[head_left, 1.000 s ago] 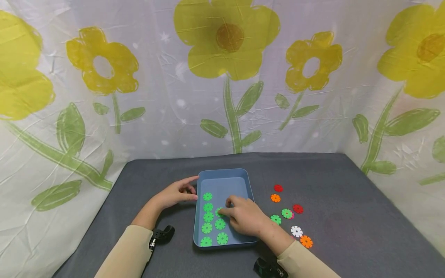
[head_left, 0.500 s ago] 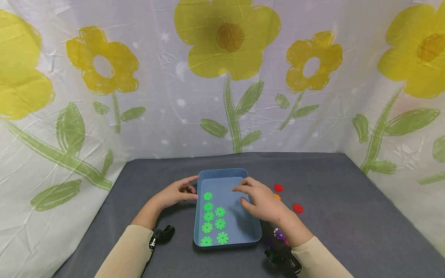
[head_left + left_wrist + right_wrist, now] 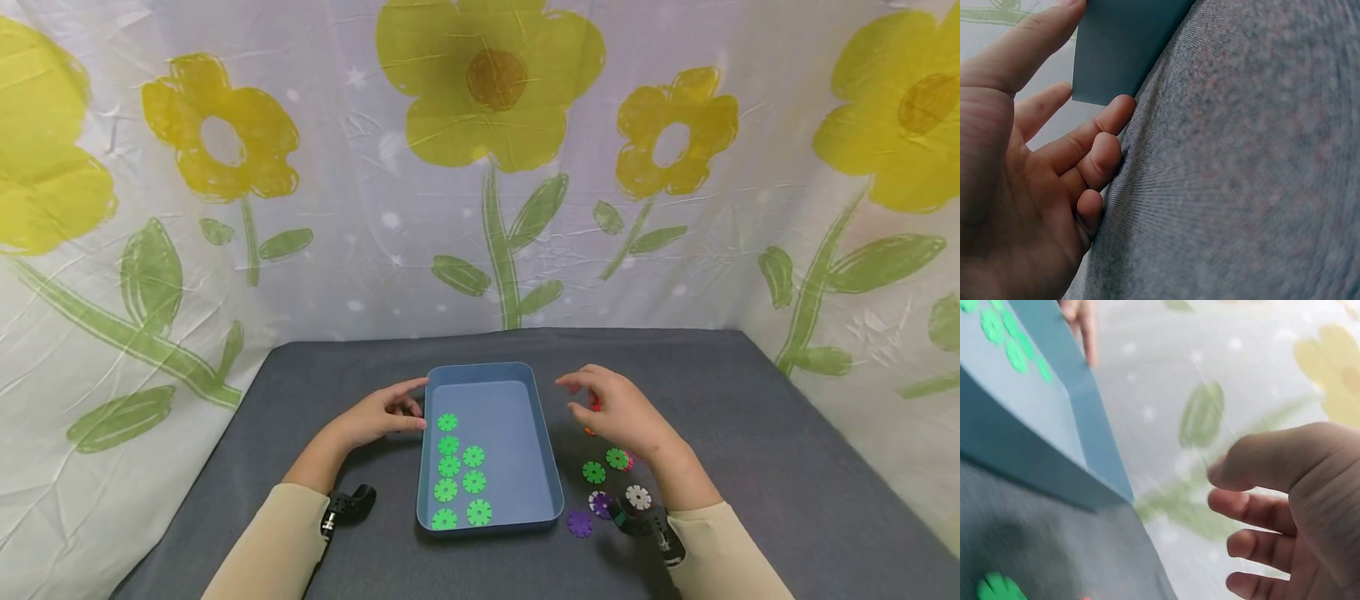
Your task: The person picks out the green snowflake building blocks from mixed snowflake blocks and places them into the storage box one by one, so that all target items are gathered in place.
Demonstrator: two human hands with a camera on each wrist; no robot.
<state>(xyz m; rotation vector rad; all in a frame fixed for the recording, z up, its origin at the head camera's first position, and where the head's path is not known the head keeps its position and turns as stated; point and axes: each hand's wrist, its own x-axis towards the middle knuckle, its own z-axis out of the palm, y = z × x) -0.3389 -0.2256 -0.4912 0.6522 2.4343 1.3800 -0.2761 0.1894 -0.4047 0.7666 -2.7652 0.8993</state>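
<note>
A shallow blue tray (image 3: 513, 437) lies on the dark cloth. Inside it, green notched plastic discs (image 3: 447, 466) form two columns along the left side. My left hand (image 3: 384, 414) rests at the tray's left wall, with thumb and index fingertip against it; the left wrist view shows the other fingers loosely bent beside the tray's outer wall (image 3: 1125, 50). To the right of the tray, my right hand (image 3: 622, 408) hovers over the loose discs, fingers loosely bent and holding nothing. It partly covers a red and an orange disc. Bare fingers (image 3: 1250, 542) show in the right wrist view.
Right of the tray lie loose green discs (image 3: 594, 472), a purple disc (image 3: 580, 524), a purple-and-white pair (image 3: 599, 503) and a white disc (image 3: 638, 497). The right wrist camera (image 3: 632, 518) overlaps this group. A flower-printed curtain (image 3: 337, 250) stands behind the table.
My right hand has lifted from a green disc in the second column and moved right, out of the tray, to above the loose discs. The left hand has stayed at the tray's wall.
</note>
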